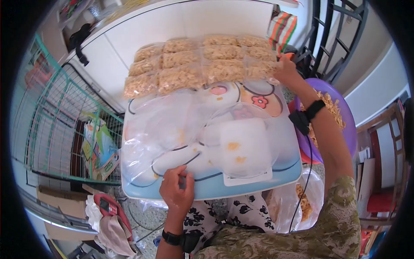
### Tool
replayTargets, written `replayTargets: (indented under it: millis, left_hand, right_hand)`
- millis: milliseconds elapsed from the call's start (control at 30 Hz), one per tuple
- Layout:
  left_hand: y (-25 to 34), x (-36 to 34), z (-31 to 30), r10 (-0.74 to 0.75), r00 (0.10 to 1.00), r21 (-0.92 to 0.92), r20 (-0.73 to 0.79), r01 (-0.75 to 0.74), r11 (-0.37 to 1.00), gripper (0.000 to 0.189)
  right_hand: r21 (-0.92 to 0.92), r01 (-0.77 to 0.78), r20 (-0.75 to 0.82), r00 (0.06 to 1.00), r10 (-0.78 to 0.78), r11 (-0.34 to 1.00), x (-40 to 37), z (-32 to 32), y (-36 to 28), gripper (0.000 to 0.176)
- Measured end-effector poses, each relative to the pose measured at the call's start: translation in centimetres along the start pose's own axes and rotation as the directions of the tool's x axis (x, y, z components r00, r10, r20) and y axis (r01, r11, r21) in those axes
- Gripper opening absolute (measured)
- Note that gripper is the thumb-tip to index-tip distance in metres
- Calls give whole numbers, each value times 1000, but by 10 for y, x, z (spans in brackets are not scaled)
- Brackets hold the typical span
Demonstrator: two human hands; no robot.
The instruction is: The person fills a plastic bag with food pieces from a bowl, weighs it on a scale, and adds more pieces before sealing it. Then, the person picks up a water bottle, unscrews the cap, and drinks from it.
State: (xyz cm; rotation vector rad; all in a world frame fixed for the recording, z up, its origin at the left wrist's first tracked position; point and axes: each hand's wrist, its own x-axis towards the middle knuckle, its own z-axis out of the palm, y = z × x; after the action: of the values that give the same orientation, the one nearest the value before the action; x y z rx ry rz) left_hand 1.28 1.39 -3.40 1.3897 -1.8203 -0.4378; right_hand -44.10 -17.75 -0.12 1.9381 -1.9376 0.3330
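Note:
My right hand (286, 72) reaches to the far right corner of the low table (200, 176). Its bent fingers grip the end of a clear bag (260, 69) filled with golden-brown shreds, though the fingertips are partly hidden. That bag belongs to rows of similar filled bags (179, 77) along the table's far side. My left hand (177, 187) rests at the near edge, fingers loosely bent and apart, holding nothing. Between the hands, clear empty plastic bags (151, 129) lie flat. Beside them, a round transparent dish (246, 151) sits over a white flat base, with orange-brown bits showing.
A purple basin (350, 125) of loose shreds stands right of the table. Below it is an open plastic bag (302, 205) with more shreds. A green wire cage (73, 129) is at left, and a white cabinet (181, 26) stands behind. A black cable (307, 181) hangs from my right wrist.

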Motion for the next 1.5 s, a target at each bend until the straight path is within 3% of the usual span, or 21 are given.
replayTargets:
  millis: [33,133,267,367,433,567,633,767,833,1067,1133,1500]
  left_hand:
    - [0,0,0,-9,1000,9,-16,9,1000,19]
    - [-1,0,1,-11,1000,-20,-5,11,1000,20]
    - [-7,-1,4,25,998,-17,-57,-26,1000,20]
    - [-7,-1,4,37,997,-15,-70,-38,999,20]
    - [-8,-2,3,0,999,-27,-37,-1,1000,20]
    - [-10,-2,4,34,999,-7,-36,-34,999,20]
    - [-11,-2,5,43,998,-7,-43,-43,999,20]
    - [-10,-2,4,58,996,-26,-66,-60,998,20]
    - [-9,-2,4,62,996,-18,-67,-63,998,20]
    - [-10,-1,5,48,997,-28,-61,-50,998,18]
    - [-10,-2,4,46,997,-29,-56,-48,998,18]
    - [-11,-2,6,29,997,-47,-74,-33,998,9]
  right_hand:
    - [391,-381,178,924,337,838,-4,-20,-8,84]
    - [456,-211,48,976,213,864,-23,-46,-19,83]
    - [603,-124,38,991,127,788,-67,-97,-62,78]
    - [677,-120,52,992,116,726,-108,-92,-67,72]
    - [786,-285,209,958,197,549,-138,-98,-79,66]
    - [756,-323,232,946,228,569,-179,-94,-95,62]
    - [810,-316,215,944,250,495,-193,-89,-103,60]
    - [812,-325,195,934,299,484,-212,-77,-117,57]
    - [745,-332,161,931,328,578,-219,-64,-120,53]
    - [737,-287,48,925,376,612,-222,-59,-136,45]
    - [588,-215,-33,957,288,780,-221,-58,-139,41]
    - [479,-217,-43,962,269,851,-222,-50,-145,39]
